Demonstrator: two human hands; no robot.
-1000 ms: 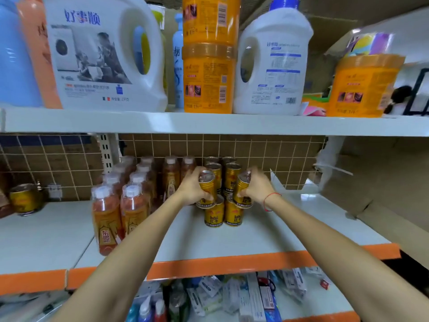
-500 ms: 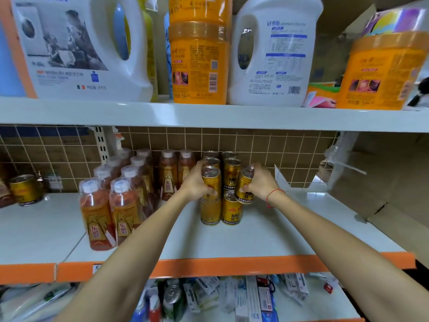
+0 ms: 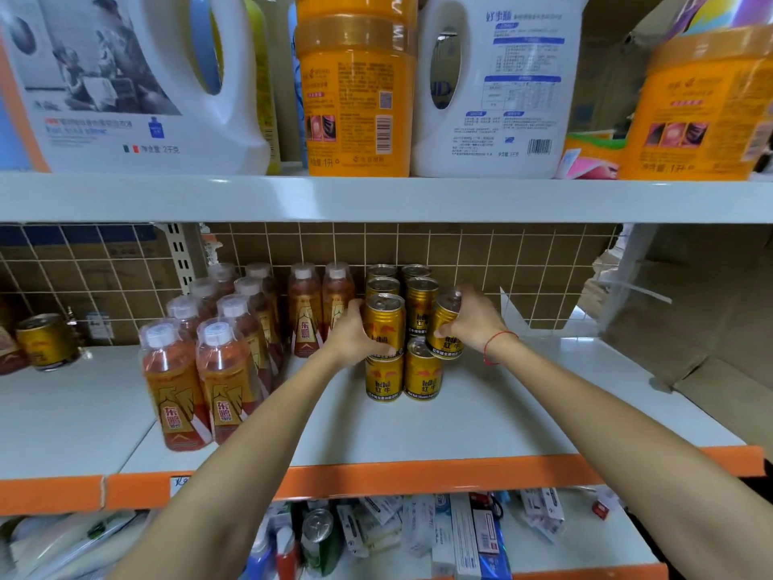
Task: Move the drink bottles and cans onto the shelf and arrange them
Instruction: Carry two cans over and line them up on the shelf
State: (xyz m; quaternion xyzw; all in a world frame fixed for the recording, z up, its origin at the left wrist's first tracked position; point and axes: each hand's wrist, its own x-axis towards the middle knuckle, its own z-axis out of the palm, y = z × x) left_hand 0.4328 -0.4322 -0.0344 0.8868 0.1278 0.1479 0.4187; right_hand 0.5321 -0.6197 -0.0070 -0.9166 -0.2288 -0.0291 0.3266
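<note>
Gold Red Bull cans stand in two stacked rows on the white middle shelf (image 3: pixel 481 416). My left hand (image 3: pixel 355 334) grips a gold can (image 3: pixel 385 324) that sits upright on top of the front left lower can (image 3: pixel 384 378). My right hand (image 3: pixel 470 318) holds a second gold can (image 3: pixel 445 332), tilted, just above and to the right of the front right lower can (image 3: pixel 422 374). Orange drink bottles (image 3: pixel 200 370) with white caps stand in rows to the left of the cans.
A lone gold can (image 3: pixel 44 341) lies at the far left of the shelf. Large detergent jugs (image 3: pixel 138 81) and orange tubs (image 3: pixel 357 94) fill the upper shelf. Cardboard (image 3: pixel 690 311) leans at the right. The lower shelf holds mixed small boxes (image 3: pixel 460 533).
My left hand has set its can down onto the lower front can. My right hand's can stays tilted and has shifted a little right of the stack.
</note>
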